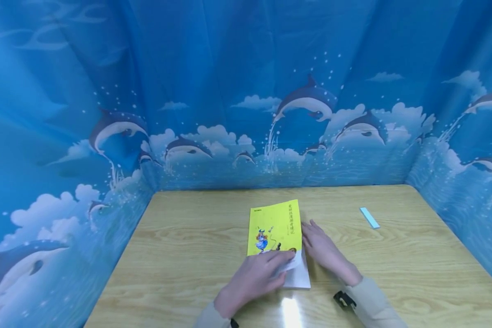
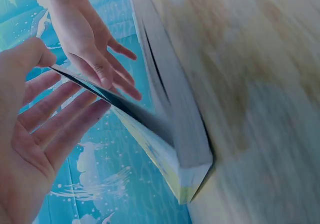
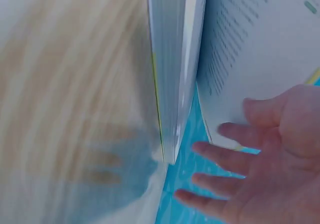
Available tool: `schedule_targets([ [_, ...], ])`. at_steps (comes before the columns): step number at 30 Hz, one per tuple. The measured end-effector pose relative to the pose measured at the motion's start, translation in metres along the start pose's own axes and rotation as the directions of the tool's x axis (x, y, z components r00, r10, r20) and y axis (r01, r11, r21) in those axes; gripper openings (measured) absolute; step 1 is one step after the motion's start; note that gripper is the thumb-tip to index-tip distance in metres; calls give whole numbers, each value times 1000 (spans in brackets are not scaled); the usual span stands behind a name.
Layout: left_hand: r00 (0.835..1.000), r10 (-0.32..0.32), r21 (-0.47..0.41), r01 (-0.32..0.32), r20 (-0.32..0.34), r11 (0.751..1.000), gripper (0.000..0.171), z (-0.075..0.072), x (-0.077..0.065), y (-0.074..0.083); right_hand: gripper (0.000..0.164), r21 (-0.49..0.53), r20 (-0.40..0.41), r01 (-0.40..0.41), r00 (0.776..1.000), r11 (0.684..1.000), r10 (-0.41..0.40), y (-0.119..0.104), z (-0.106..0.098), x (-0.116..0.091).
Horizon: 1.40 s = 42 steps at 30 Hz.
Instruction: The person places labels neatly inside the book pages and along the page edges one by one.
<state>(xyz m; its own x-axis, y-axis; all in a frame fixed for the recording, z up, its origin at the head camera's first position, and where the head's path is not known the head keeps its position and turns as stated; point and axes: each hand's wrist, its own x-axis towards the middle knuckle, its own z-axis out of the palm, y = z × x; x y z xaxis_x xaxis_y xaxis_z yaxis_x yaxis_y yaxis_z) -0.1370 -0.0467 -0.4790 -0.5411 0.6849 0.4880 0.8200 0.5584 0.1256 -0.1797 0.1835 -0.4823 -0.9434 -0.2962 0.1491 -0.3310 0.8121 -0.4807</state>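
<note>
A thick paperback book with a yellow front cover (image 1: 274, 228) lies on the wooden table, its cover partly lifted. My left hand (image 1: 258, 275) pinches the cover's lower right corner between thumb and fingers. The left wrist view has the raised cover (image 2: 145, 134) slanting away from the page block (image 2: 175, 98). Beside the book's right edge is my right hand (image 1: 321, 248), its fingers extended. Printed text shows on an inner page (image 3: 240, 43) in the right wrist view, near the spread fingers (image 3: 225, 159). Whether they touch the page I cannot tell.
A small light-blue strip (image 1: 370, 217) lies on the table (image 1: 180, 255), right of the book. Behind and along both sides hangs a blue curtain (image 1: 229, 91) with dolphins on it. A black strap piece (image 1: 344, 299) sits at the right sleeve.
</note>
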Motion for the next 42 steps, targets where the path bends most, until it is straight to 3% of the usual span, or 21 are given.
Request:
schedule_targets([
  [6,996,-16,-43,12,-84,999,64,-6,-4,-2,49,180,-4,21,1000,984,-21,-11,9,6],
  [10,994,-25,-40,21,-110,999,67,-8,-5,-2,52,235,-9,34,999,971,-33,-18,12,9],
  [26,992,-80,-105,69,-97,992,63,-9,-10,-4,51,287,-10,71,997,955,-71,-25,23,7],
  [38,989,-57,-117,42,-133,992,66,-10,-10,-7,52,293,-2,64,998,954,-66,-31,25,9],
  [42,987,-71,-136,51,-143,989,60,-12,-10,-8,54,283,-13,75,997,956,-75,-34,26,8],
])
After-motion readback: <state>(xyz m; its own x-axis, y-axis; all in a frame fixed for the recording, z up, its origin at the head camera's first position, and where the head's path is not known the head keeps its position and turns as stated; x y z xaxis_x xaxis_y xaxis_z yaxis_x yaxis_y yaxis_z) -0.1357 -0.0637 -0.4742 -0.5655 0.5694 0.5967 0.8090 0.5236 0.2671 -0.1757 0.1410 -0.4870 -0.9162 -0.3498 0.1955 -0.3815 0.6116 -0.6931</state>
